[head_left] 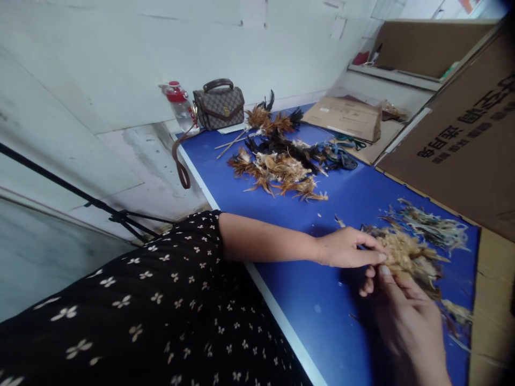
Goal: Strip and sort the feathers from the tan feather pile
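My left hand [349,247] reaches across the blue table, thumb and forefinger pinched at the edge of a fluffy clump of tan feathers [410,249]. Just below it, my right hand [412,321] is closed, its thumb pressed to the fingers against the same feathers, the two sets of fingertips almost meeting. Exactly which feather lies in each pinch is hard to make out. Behind the clump lies a loose pile of grey-white feather strips [436,225]. A few more pale feathers [456,311] lie to the right of my right hand.
Brown and black feather bundles [277,169] lie farther back on the blue table [289,305]. A handbag [220,104] and a red-capped bottle [182,107] stand at the wall. Cardboard [454,123] walls the right side; a flattened carton [346,115] lies behind.
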### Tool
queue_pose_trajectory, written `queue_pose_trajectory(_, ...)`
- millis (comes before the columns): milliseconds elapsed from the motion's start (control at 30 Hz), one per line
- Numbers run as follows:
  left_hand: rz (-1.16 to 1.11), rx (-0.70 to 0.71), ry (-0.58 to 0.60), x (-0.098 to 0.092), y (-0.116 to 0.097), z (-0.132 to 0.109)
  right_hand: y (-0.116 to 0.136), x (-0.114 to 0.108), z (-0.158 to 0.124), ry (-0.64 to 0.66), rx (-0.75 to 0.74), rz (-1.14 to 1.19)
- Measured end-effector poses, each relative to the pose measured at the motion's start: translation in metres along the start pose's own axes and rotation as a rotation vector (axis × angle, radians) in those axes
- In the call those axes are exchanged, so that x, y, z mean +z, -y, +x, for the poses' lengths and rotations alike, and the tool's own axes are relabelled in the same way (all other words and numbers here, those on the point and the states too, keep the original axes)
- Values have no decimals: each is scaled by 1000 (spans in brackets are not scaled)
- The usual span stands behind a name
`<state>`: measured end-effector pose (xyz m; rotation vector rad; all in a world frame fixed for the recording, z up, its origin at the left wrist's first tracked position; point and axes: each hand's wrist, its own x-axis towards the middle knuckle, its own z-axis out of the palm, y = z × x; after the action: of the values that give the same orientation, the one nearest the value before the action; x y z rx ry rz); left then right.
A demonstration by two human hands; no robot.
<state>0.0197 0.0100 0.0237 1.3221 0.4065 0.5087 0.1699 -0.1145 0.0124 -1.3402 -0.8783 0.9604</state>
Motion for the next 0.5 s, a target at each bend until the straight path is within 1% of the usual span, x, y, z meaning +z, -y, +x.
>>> queue_pose_trajectory(67, -171, -89, 23, 3, 3, -7, -4, 3, 0, 2, 29, -21)
queue_pose_trajectory(133, -281, -128, -2, 5, 6, -9, -6, 4, 0, 1, 50, -41)
queue_pose_trajectory(233, -327, -100, -126, 4, 14, -3, -9, 1, -1, -4, 64, -62)
queue_pose_trajectory(300, -343, -52, -228, -1, 19, 4, -10, -3, -1, -27, 63, -75)
queue_pose_trajectory(367, -402, -25, -293, -10, 23, 11, -12, -8, -1, -64, 62, -90)
queue_pose_trajectory(433, -469, -25, -294, -19, 25, 15, -15, -14, 1, -96, 70, -137)
queue_pose_trajectory(500, -511, -37, -270, -26, 26, 16, -18, -19, 2, -116, 84, -205)
